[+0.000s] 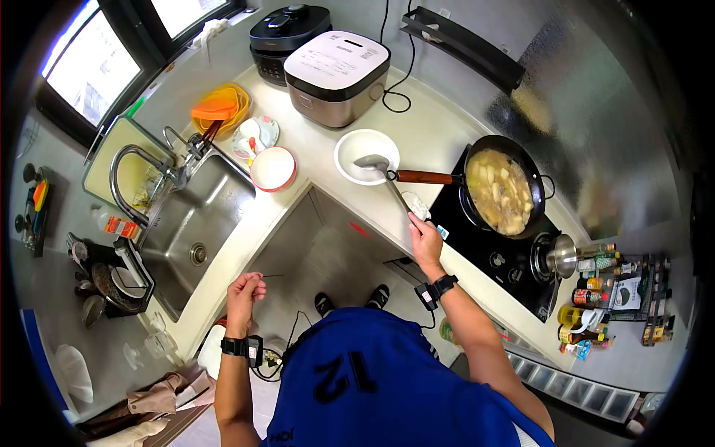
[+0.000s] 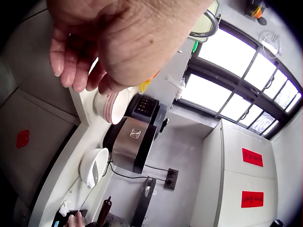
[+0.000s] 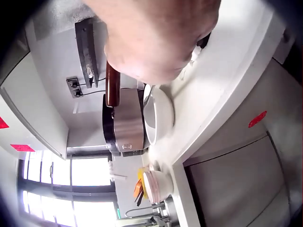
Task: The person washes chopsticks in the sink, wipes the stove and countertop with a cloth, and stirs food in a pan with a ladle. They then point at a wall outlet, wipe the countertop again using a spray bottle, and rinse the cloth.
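Observation:
My right hand (image 1: 427,242) grips the handle of a long metal cooking spoon (image 1: 397,192) beside the stove. The spoon's head (image 1: 371,161) rests in a white bowl (image 1: 350,147) on the counter. My left hand (image 1: 244,292) hangs in front of the counter by the sink, its fingers (image 2: 69,71) loosely curled and nothing visible in them. A black wok (image 1: 545,173) sits on the stove with pale chunks in broth (image 1: 497,190); its wooden handle (image 1: 424,176) reaches over toward the bowl's rim. In the right wrist view, my hand covers the spoon's handle.
A rice cooker (image 1: 335,74) and a dark cooker (image 1: 279,45) stand behind the bowl. Left of it are a red-rimmed bowl (image 1: 272,168), a plate (image 1: 266,128) with spoons, and a sink (image 1: 171,253). A metal pot (image 1: 564,255) and seasoning bottles (image 1: 585,298) stand right.

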Demonstrator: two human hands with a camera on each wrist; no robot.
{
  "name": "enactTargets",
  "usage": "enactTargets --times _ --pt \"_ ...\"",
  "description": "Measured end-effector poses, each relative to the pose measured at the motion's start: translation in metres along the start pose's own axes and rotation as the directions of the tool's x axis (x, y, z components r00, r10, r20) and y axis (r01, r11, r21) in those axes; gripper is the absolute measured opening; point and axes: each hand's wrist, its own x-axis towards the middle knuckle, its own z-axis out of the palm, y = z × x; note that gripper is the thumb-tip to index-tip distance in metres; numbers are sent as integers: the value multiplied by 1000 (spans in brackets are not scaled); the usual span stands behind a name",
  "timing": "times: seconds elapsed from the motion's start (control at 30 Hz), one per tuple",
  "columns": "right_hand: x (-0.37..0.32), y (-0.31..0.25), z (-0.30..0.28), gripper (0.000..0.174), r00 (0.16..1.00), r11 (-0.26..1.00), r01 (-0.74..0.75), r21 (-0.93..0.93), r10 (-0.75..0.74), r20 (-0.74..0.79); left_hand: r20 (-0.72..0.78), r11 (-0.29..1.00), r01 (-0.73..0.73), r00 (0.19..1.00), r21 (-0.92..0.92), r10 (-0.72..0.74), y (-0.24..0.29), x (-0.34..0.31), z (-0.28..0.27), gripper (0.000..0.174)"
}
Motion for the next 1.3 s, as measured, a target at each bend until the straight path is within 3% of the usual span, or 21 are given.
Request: enactTargets --times 0.07,0.1,0.2,0.33,0.57,1.07,1.2,1.3 --pt "5 4 0 31 1000 998 7 -57 -6 12 -1 1000 2 1000 0 -2 -4 0 0 17" --pt "8 7 2 35 996 995 82 -56 -84 -39 -3 1000 3 1000 4 -3 -5 0 1 17" --pt "13 12 3 37 998 997 42 -72 -45 -48 0 1000 10 1000 21 -10 -2 0 5 17" --pt "17 13 -3 38 997 983 -49 -177 58 48 14 1000 -2 1000 22 1 -1 2 8 18" --pt "11 48 3 29 999 950 19 -311 -8 37 40 999 -19 999 44 17 3 8 19 18" --pt "-7 46 -4 33 995 933 65 -354 -87 -45 74 997 5 997 78 -11 -10 28 30 15" --pt "-28 45 -21 42 973 944 181 -275 -213 -90 83 995 17 996 96 -25 -16 32 27 15" --pt "-56 25 -38 42 978 959 204 -195 -210 -9 102 995 19 994 94 -29 -21 38 25 17"
